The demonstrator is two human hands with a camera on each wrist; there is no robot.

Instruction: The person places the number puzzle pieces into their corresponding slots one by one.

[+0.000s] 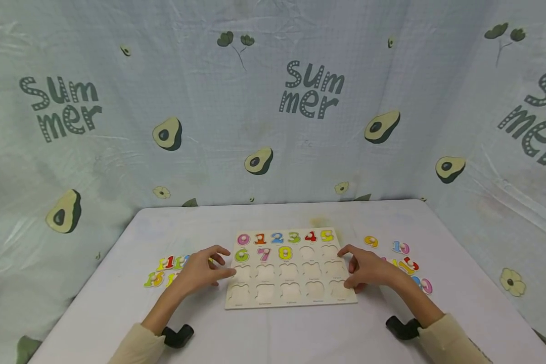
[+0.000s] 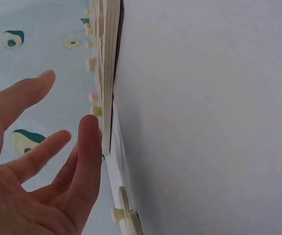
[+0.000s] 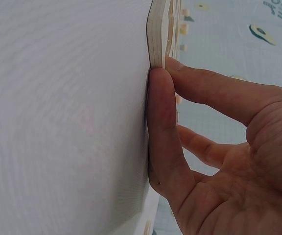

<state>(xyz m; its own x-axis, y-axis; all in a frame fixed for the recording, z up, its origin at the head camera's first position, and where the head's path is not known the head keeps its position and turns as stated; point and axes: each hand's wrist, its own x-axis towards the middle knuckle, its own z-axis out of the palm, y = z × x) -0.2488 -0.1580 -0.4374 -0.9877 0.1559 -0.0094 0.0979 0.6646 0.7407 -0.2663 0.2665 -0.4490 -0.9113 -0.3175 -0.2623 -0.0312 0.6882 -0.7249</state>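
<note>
A wooden number puzzle board lies flat on the table, with coloured number pieces 0 to 8 in its upper two rows. Bare recesses fill the rest. Beside its left edge is my left hand, fingers spread and loosely bent; the left wrist view shows this hand apart from the board's edge. My right hand pinches the board's right edge near the lower corner. In the right wrist view its thumb lies over the board's rim, with a finger against the side.
Loose number pieces lie left of the board, partly behind my left hand. More lie to the right, among them an orange 9 and a blue-and-pink 10. A printed cloth hangs behind the white table.
</note>
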